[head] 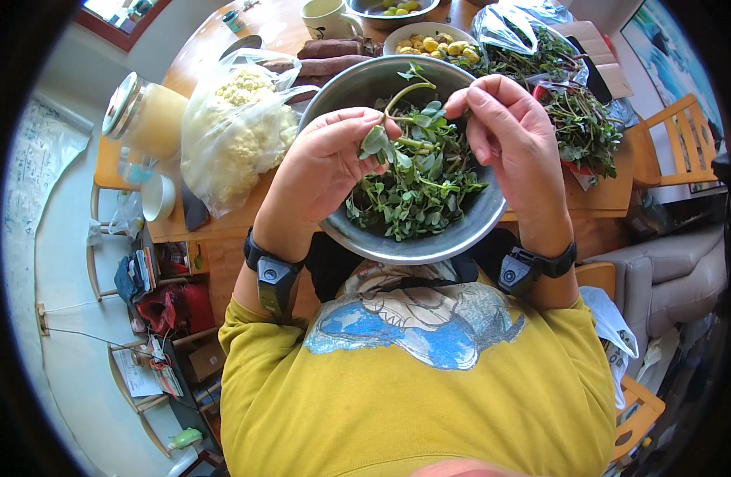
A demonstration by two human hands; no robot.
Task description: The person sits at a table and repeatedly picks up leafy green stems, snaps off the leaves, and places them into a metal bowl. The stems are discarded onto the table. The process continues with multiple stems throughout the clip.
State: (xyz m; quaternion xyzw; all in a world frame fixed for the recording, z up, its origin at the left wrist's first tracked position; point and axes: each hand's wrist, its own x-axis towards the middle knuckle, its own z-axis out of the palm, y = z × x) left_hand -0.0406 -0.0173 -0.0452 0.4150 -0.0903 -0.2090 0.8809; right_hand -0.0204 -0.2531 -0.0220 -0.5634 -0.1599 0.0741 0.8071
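A large metal bowl (413, 253) stands at the table's near edge, partly filled with leafy green sprigs (425, 197). Over its left side, my left hand (341, 158) pinches a green stem (410, 94) with round leaves between thumb and fingers; the stem curves up and to the right. My right hand (508, 131) is raised over the bowl's right rim, its thumb and index finger close together. Whether anything small is between those fingertips cannot be told. More leafy stems (583, 128) are heaped on a red container right of the bowl, beside my right hand.
Left of the bowl are a clear plastic bag of cauliflower (240, 131), a glass jar (154, 113) and a white bowl (159, 197). Behind it lie long brown roots (330, 65), a mug (327, 21) and a bowl of yellow pieces (428, 31). A plastic bag (508, 27) holds greens at back right.
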